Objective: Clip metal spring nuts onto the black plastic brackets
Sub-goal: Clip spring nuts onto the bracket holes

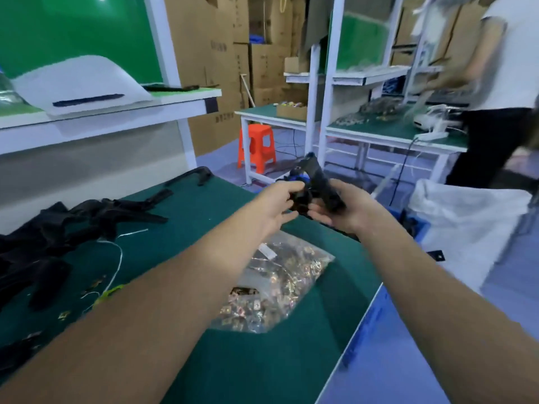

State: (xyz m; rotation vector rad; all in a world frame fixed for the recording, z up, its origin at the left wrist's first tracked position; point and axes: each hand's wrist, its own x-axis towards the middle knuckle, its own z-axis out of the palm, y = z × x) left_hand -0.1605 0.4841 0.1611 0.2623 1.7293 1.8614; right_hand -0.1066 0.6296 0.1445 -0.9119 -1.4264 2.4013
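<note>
Black plastic bracket [320,185] is looking stiff and light — right hand [341,214] is gripping its lower end, left hand [280,205] is pinching just beside.

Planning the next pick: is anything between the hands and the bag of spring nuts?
Nothing visible does. The bag of spring nuts lies on the green table just below the forearms. The left hand and right hand both hold the black bracket, so one would likely have to let go first.
</note>
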